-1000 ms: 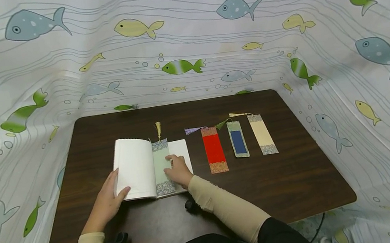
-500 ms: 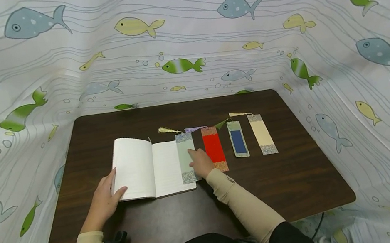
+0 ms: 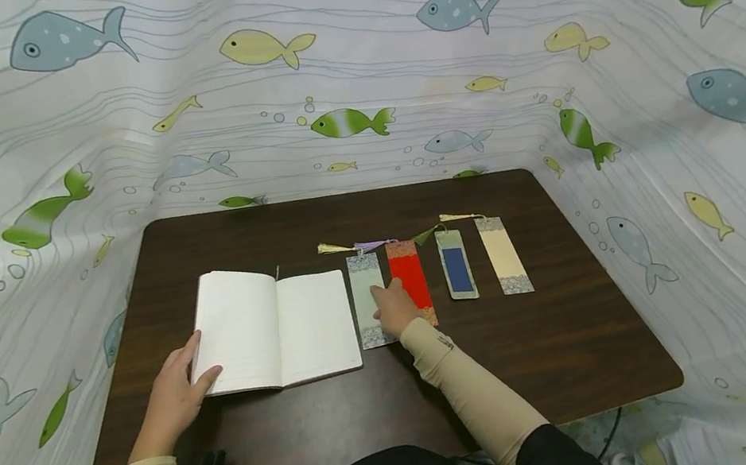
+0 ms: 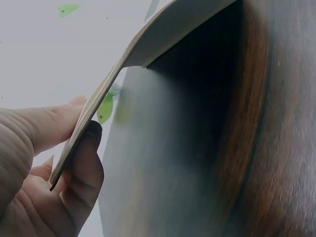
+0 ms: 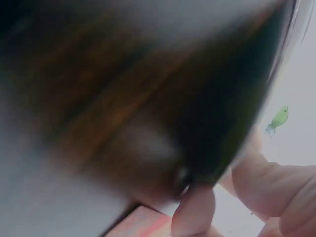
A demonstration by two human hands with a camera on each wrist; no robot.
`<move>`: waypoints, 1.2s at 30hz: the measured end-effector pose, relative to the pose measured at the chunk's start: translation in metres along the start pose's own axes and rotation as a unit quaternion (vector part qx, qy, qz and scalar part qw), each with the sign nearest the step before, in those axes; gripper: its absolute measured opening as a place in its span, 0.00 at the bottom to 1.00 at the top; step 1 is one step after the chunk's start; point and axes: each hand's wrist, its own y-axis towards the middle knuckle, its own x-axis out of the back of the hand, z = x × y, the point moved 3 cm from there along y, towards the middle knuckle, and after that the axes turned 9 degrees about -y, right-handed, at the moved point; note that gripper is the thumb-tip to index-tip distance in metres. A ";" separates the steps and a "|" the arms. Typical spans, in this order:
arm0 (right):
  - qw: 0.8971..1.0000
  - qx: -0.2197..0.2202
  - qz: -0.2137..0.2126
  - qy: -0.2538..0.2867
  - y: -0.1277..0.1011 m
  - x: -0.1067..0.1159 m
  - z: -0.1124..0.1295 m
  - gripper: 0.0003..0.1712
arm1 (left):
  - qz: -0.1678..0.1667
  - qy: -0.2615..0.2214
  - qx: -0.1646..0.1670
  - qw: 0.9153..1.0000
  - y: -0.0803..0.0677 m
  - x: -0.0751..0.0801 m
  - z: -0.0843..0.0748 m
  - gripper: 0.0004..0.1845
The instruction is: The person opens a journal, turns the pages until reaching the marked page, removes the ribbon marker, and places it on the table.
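Observation:
An open notebook [image 3: 238, 333] with blank white pages lies at left of centre in the head view. My left hand [image 3: 167, 396] grips its left edge; the left wrist view shows the thumb and fingers [image 4: 86, 190] pinching the cover and pages, which stand raised off the table. Just right of the notebook is a pale green bookmark [image 3: 364, 298] with patterned ends and a yellow tassel. My right hand [image 3: 395, 309] pinches this bookmark by its right edge, partly covering the red bookmark [image 3: 408, 271]. Much of the right wrist view is blurred.
To the right lie a blue-and-green bookmark [image 3: 456, 268] with a green tassel and a cream bookmark [image 3: 502, 253] with a pale tassel. All are on the dark brown table [image 3: 578, 346]. A fish-print curtain [image 3: 348, 67] surrounds the table's back and sides.
My right hand has carried the pale green bookmark rightward off the notebook's right page to beside the red one. My left hand has shifted the notebook slightly left.

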 end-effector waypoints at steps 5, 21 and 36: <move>1.000 -0.008 -0.008 -0.029 0.000 0.000 0.003 0.31 | -0.005 0.002 0.004 1.000 -0.001 0.002 0.002 0.41; 0.973 0.050 -0.220 0.059 0.007 0.034 0.009 0.27 | 0.108 0.022 -0.167 0.980 0.012 -0.070 -0.094 0.31; 0.970 0.229 0.020 -0.079 -0.011 -0.011 0.046 0.13 | 0.116 0.197 -0.189 0.955 0.009 -0.128 -0.090 0.21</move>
